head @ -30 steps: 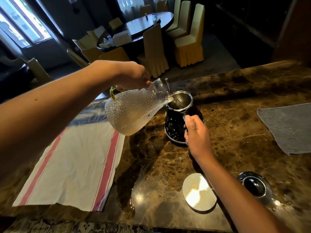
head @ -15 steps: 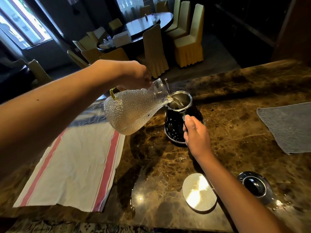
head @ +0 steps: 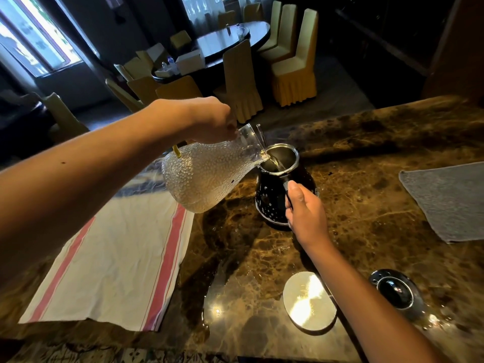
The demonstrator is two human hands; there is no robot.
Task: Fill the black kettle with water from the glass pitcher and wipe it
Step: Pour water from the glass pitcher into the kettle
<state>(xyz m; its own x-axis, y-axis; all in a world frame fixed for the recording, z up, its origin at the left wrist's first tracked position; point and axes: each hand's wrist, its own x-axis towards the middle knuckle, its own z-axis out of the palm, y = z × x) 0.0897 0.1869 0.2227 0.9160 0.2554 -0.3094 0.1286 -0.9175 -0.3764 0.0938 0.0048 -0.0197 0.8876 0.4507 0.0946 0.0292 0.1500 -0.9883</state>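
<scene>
Water pours from a tilted glass pitcher into an open black kettle on a marble counter.

The left hand point(head: 207, 119) is curled tight round the handle of the dimpled glass pitcher point(head: 207, 176), holding it in the air with its spout resting over the kettle's steel rim, a thin stream of water running inside. The black kettle point(head: 277, 195) stands upright on the brown marble counter point(head: 366, 205), its handle gripped by the right hand point(head: 306, 216), thumb on top. A white towel with red stripes point(head: 115, 258) lies flat to the left, partly beneath the pitcher. A grey cloth point(head: 445, 200) lies well to the right. Near the front edge sit a round silver disc point(head: 309, 302) and the black kettle lid point(head: 395, 292).
</scene>
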